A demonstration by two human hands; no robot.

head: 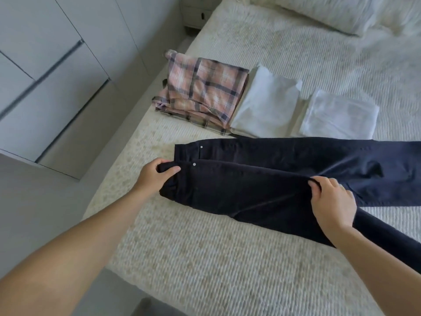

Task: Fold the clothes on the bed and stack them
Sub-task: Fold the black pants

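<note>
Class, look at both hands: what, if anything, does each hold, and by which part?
Both hold the dark trousers. The left hand grips the waistband corner; the right hand pinches the upper edge of the near leg, around the crotch.

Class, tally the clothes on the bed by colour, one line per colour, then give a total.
Dark trousers: 1
Pink checked garment: 1
White folded garments: 2
Total: 4

Dark navy trousers [284, 179] with two silver studs. Pink, cream and navy plaid garment [205, 92]. Two white folded pieces [266, 103] [339, 115]. Cream ribbed bed cover [205, 258]. Pale grey wardrobe doors [45, 65].
</note>
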